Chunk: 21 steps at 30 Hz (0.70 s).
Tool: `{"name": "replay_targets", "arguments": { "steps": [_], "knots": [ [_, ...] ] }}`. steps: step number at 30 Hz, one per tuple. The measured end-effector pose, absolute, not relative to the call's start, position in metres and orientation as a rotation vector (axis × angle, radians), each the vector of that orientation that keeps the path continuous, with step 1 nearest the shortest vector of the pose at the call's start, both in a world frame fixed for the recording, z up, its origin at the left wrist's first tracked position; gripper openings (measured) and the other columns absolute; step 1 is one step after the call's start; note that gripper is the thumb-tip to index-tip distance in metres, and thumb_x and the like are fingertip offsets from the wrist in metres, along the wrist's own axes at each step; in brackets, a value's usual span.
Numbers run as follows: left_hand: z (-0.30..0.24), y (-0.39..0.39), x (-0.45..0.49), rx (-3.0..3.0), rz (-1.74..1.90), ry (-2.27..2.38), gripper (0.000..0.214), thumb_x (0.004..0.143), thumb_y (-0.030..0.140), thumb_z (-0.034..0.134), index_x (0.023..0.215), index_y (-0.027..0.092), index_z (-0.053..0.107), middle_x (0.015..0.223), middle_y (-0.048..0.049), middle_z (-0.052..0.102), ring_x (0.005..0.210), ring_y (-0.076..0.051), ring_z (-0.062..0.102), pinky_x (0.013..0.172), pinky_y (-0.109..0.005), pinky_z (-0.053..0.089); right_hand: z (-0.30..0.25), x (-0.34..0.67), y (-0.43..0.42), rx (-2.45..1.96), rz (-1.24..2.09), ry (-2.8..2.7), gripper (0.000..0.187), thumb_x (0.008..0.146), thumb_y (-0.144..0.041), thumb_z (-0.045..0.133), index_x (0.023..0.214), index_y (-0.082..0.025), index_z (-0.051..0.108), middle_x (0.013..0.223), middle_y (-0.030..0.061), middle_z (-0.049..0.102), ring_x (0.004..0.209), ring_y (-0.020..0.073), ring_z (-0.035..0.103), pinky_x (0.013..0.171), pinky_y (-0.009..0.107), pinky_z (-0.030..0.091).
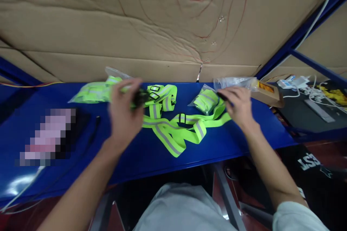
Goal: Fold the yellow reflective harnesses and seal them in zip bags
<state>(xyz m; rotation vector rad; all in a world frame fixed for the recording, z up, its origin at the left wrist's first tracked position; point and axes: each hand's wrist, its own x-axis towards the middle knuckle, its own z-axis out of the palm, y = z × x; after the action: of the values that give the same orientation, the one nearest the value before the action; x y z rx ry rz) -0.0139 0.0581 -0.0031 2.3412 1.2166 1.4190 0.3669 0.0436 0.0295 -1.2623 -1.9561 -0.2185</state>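
Between left grip (125, 106) and right grip (239, 105), neon strap (168, 142), loosely looped

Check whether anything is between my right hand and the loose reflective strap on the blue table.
Nothing visible is: your right hand is right at the loose reflective strap, its fingers on a small black piece. The bagged reflective strap lies to the left, not in between.

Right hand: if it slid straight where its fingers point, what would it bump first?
Probably the clear bag of green strap, just ahead of the right hand, though depth is unclear here.
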Motion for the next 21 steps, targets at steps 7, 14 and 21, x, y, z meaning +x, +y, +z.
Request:
{"name": "replay_targets", "arguments": {
  "steps": [7, 14, 21],
  "knots": [
    [-0.047, 0.073, 0.051, 2.660, 1.181, 1.097, 0.086, 0.074, -0.009, 0.044, 0.156, 0.017, 0.043, 0.145, -0.0188, 0.049, 0.139, -0.035, 0.049, 0.115, -0.056, 0.048, -0.022, 0.287, 0.070, -0.968, -0.224, -2.216, 0.052, 0.094, -0.003, 0.049, 0.136, -0.026, 0.068, 0.122, 0.0108, 0.065, 0.118, 0.0246, 0.060, 0.100, 0.047, 0.054],
    [-0.048, 0.062, 0.045, 2.538, 1.290, 1.191, 0.089, 0.074, -0.010, 0.044, 0.158, 0.020, 0.040, 0.146, -0.0181, 0.046, 0.141, -0.034, 0.047, 0.118, -0.055, 0.045, -0.033, 0.290, 0.061, -0.889, -0.315, -2.105, 0.062, 0.094, 0.000, 0.044, 0.148, -0.028, 0.060, 0.120, 0.0111, 0.063, 0.119, 0.0252, 0.060, 0.099, 0.047, 0.054],
    [-0.040, 0.058, 0.053, 2.510, 1.319, 1.151, 0.081, 0.076, -0.008, 0.043, 0.153, 0.017, 0.046, 0.144, -0.0190, 0.049, 0.139, -0.034, 0.048, 0.118, -0.057, 0.046, -0.023, 0.274, 0.051, -0.805, -0.405, -2.084, 0.055, 0.099, -0.005, 0.045, 0.146, -0.028, 0.061, 0.115, 0.0096, 0.066, 0.118, 0.0235, 0.063, 0.100, 0.045, 0.055]
  ]
}}
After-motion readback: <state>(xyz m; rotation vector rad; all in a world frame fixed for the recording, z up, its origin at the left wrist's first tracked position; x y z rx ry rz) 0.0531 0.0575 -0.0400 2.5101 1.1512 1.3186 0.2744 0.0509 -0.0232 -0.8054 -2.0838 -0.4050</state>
